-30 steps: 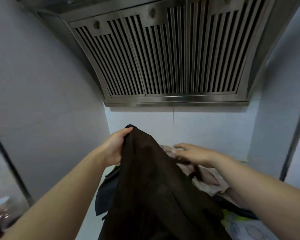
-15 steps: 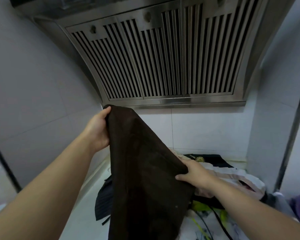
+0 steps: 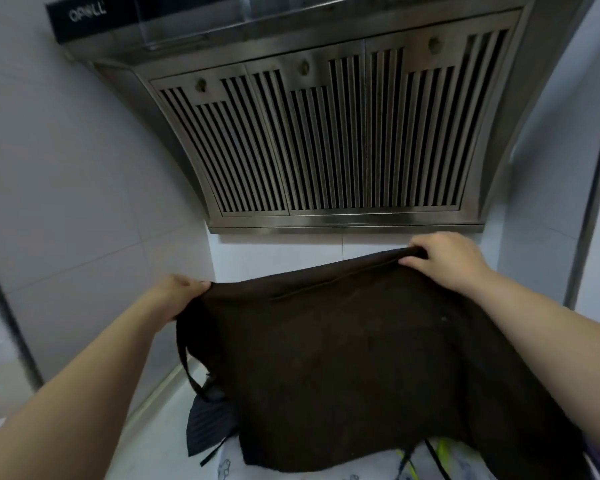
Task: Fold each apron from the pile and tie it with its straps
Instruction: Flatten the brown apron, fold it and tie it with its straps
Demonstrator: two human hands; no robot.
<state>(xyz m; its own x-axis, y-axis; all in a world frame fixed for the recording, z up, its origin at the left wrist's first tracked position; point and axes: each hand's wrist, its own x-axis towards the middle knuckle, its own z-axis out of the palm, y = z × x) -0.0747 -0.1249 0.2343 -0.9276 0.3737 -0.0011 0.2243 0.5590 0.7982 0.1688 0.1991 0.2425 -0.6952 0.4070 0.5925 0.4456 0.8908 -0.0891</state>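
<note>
Pile: mostly hidden behind the brown apron (image 3: pixel 361 358); only a striped cloth (image 3: pixel 208 424) and printed fabric (image 3: pixel 430 462) peek out.
Tabletop (image 3: pixel 160 441): largely covered.
Apron strap (image 3: pixel 184 355): lower end lost behind cloth.
Forearms: cut off by the bottom edge.

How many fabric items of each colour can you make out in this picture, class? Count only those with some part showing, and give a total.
Dark brown apron, held up by the left hand and right hand: 1
Dark striped cloth: 1
White patterned cloth: 1
Total: 3; the apron may hide others.
</note>
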